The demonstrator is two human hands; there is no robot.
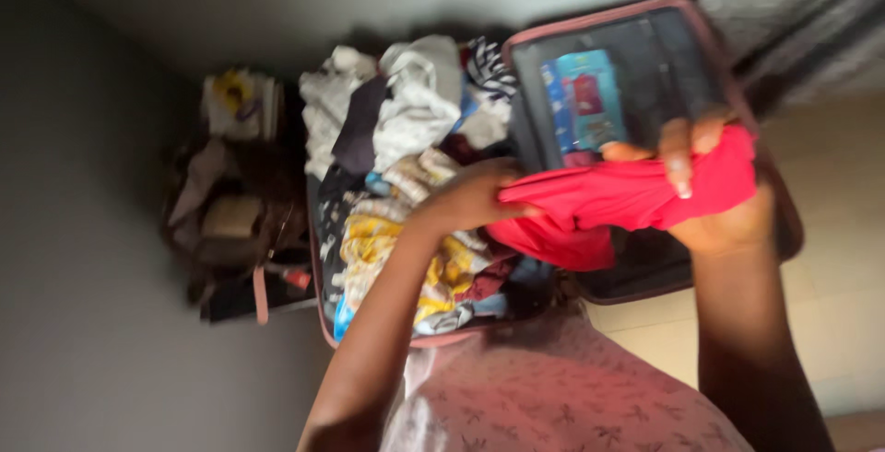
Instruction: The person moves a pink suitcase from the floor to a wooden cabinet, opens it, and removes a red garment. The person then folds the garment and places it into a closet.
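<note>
I hold a red garment (608,203) stretched between both hands above an open suitcase (636,28). My left hand (470,196) grips its left end over the heap of clothes. My right hand (714,185) clasps its right end, fingers curled over the top, in front of the raised lid. The garment's lower fold hangs down in the middle. The suitcase has a pink rim and a dark lining. Its lid pocket holds a blue and red packet (585,97).
A jumbled pile of clothes (406,166), white, yellow, dark and striped, fills the suitcase base. Brown bags and a pale bundle (235,203) lie against the grey wall at left. Pale floor tiles (830,305) show at right. My patterned pink clothing (553,387) fills the lower edge.
</note>
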